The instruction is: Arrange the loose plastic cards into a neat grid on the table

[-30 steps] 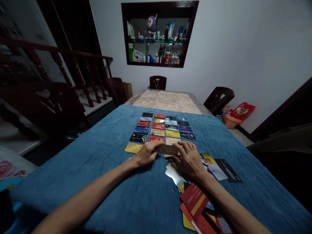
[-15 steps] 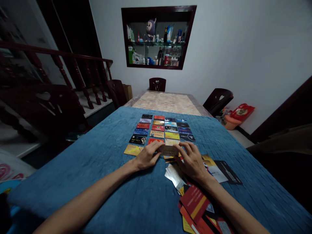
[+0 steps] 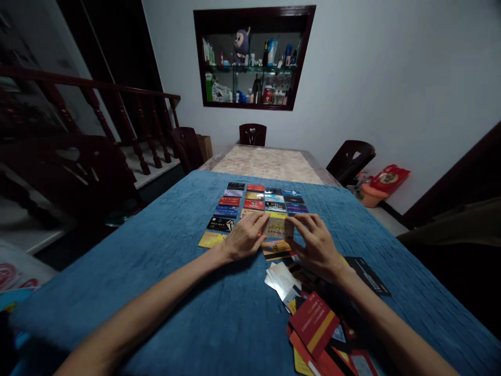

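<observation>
Between my two hands is a pale yellowish card, pinched at its left edge by my left hand and at its right edge by my right hand. It is over the near end of several rows of cards laid out on the blue cloth. A black card and a yellow card lie left of my left hand. Just below the held card rests an orange card. Nearer to me, partly under my right forearm, spreads a loose pile with a dark red card and a white card.
The blue cloth covers the near part of the table. A black card lies to the right. Dark wooden chairs stand around the table, with a railing at the left and a wall shelf behind.
Both hands have moved a little away from me and to the right with the card, which now catches more light. The orange card below it shows more fully.
</observation>
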A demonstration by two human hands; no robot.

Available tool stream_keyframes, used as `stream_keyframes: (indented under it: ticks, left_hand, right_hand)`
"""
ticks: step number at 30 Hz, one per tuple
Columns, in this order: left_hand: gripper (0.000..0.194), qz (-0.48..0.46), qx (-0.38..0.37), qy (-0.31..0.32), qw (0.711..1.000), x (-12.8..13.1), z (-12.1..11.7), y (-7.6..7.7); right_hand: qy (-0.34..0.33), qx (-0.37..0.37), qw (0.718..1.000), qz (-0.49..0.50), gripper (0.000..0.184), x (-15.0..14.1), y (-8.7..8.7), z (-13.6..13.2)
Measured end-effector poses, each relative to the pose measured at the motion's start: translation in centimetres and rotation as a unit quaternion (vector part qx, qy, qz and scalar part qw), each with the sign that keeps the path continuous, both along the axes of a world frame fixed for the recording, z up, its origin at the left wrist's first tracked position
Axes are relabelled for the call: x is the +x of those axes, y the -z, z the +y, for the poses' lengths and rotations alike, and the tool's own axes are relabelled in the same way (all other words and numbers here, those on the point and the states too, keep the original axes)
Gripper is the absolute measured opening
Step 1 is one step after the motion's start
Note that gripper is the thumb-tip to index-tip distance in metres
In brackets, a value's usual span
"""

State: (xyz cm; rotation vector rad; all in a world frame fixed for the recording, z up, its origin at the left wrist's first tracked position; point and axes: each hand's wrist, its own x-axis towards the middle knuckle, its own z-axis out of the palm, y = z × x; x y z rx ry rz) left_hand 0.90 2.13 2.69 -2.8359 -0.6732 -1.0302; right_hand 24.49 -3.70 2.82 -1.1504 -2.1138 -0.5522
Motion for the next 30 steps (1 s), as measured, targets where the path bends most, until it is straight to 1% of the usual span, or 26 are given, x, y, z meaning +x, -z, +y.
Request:
stream_keyframes:
  ticks: [3, 6, 10, 13, 16, 19, 24, 30]
  left_hand:
    - [0.055, 0.026, 0.002, -0.021, 0.999, 0.7, 1.1, -0.4]
    - [0.051, 0.070, -0.021, -0.039, 0.997, 1.6, 2.3, -0.7]
    - [0.042, 0.125, -0.057, -0.067, 0.988, 2.7, 3.4, -0.9]
    - [0.036, 0.167, -0.084, -0.074, 0.980, 3.2, 4.0, -1.0]
    - [0.031, 0.194, -0.097, -0.066, 0.974, 3.4, 4.3, -0.6]
    - [0.026, 0.207, -0.097, -0.061, 0.972, 3.5, 4.5, -0.2]
    - [0.025, 0.208, -0.106, -0.059, 0.971, 3.4, 4.5, 0.1]
    - [0.025, 0.227, -0.114, -0.071, 0.964, 3.4, 4.3, 0.0]
  right_hand:
    - [-0.005, -0.009, 1.000, -0.008, 0.042, 0.7, -0.5, 0.9]
    - [-0.004, -0.042, 0.999, -0.005, 0.044, 1.6, -0.3, 2.1]
    - [-0.007, -0.100, 0.995, 0.015, 0.042, 2.8, 0.5, 3.7]
    - [-0.006, -0.145, 0.989, 0.027, 0.038, 3.6, 1.3, 4.6]
    - [-0.001, -0.197, 0.980, 0.039, 0.033, 4.0, 2.0, 5.1]
    - [0.001, -0.234, 0.971, 0.054, 0.032, 4.1, 2.5, 5.2]
    - [-0.009, -0.262, 0.962, 0.077, 0.032, 4.1, 3.1, 5.3]
    - [-0.018, -0.277, 0.958, 0.075, 0.030, 4.2, 3.7, 5.7]
